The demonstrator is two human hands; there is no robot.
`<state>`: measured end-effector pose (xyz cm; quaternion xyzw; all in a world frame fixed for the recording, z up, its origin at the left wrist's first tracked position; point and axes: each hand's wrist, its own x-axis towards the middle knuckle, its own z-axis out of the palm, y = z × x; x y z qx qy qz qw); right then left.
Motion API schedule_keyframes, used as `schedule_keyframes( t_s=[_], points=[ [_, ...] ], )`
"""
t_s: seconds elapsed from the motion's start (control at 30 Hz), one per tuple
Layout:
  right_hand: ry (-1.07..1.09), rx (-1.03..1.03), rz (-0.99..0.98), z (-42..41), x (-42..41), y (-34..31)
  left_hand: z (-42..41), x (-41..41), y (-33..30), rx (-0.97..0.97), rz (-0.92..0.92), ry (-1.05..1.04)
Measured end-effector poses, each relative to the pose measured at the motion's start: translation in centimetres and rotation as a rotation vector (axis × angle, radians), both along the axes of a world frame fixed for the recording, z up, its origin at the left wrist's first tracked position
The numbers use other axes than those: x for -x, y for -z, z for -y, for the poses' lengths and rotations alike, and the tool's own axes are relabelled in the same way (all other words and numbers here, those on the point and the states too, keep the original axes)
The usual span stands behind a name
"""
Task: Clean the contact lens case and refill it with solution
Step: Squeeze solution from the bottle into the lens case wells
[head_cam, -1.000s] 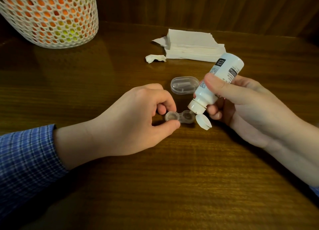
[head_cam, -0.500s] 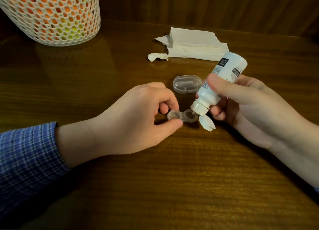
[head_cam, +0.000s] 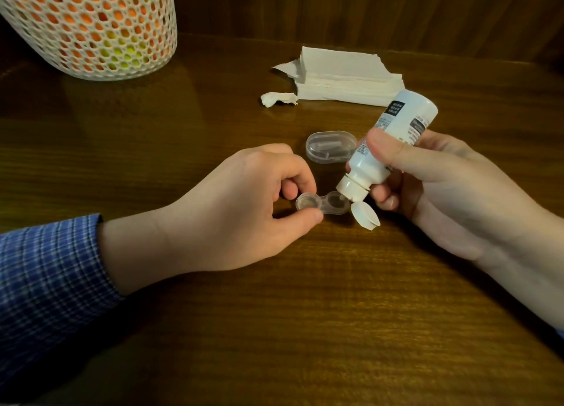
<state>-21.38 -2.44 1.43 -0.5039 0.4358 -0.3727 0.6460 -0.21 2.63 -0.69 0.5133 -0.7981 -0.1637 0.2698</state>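
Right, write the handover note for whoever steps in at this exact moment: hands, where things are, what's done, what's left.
Left hand: pinches the left well of the clear plastic two-well contact lens case, steadying it on the brown wooden table.
Right hand: grips the small white solution bottle, tilted nozzle-down over the right well, its flip cap hanging open.
Nearby: clear oval lid box behind the case; stack of white paper tissues and a crumpled white scrap further back.
Done: case open, bottle positioned.
Left: fill levels unclear; fill both wells, close the bottle and case.
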Motion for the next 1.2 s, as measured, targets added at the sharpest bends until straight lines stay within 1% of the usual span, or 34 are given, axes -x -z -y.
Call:
schedule_keyframes(
  t_s=[0.83, 1.2],
  points=[
    [0.005, -0.009, -0.005, 0.21, 0.07, 0.07, 0.0, 0.05, 0.0, 0.011, -0.001, 0.001],
    [0.008, -0.056, 0.069, 0.55, 0.27, 0.27, 0.02, -0.01, 0.08, 0.011, -0.004, 0.001]
  ],
)
